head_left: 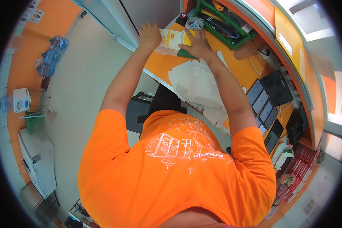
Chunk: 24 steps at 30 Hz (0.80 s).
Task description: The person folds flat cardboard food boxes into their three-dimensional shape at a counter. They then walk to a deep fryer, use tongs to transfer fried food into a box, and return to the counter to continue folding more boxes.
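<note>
A stack of printed white, yellow and green paper pieces lies near the far left end of the orange desk. My left hand is at the stack's left end with its fingers curled; what they hold, if anything, is hidden. Spread fingers of my right hand rest over the yellow and green right part of the stack. Nearer to me, a loose heap of white paper sheets covers part of the desk and reaches its front edge.
A green basket of tools and a small clear tub stand behind my right hand. Several phones and a laptop lie to the right. A dark chair sits below the desk; water bottles line the left wall.
</note>
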Available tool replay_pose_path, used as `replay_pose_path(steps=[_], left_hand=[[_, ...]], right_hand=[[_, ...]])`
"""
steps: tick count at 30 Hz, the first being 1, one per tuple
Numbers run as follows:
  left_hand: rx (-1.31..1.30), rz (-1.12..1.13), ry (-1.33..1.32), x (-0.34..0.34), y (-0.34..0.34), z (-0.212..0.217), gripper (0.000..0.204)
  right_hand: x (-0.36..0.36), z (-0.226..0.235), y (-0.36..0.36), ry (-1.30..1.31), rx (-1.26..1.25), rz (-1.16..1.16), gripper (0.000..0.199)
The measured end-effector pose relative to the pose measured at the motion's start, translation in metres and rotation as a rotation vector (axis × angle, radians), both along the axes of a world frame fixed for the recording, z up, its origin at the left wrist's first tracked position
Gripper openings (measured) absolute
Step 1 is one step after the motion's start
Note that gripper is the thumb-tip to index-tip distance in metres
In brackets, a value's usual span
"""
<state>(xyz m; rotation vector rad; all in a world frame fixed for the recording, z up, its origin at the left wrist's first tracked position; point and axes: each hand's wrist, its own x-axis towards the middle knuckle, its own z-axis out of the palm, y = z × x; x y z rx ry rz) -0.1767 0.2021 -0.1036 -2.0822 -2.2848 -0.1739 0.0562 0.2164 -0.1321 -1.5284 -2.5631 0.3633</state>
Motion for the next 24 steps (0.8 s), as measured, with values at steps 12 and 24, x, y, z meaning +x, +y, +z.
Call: replay_pose_path(steps=[12,24], left_hand=[[0.244,-0.409,-0.057,0.031,-0.005,-0.103,0.052],[-0.175,-0.453,-0.134,0.033,0.013,-0.055,0.056]], right_hand=[[-0.008,-0.02,-0.019,-0.046,0.228,-0.015,0.095],[-0.02,-0.01,-0.004,0.018,0.104,-0.178,0.069]])
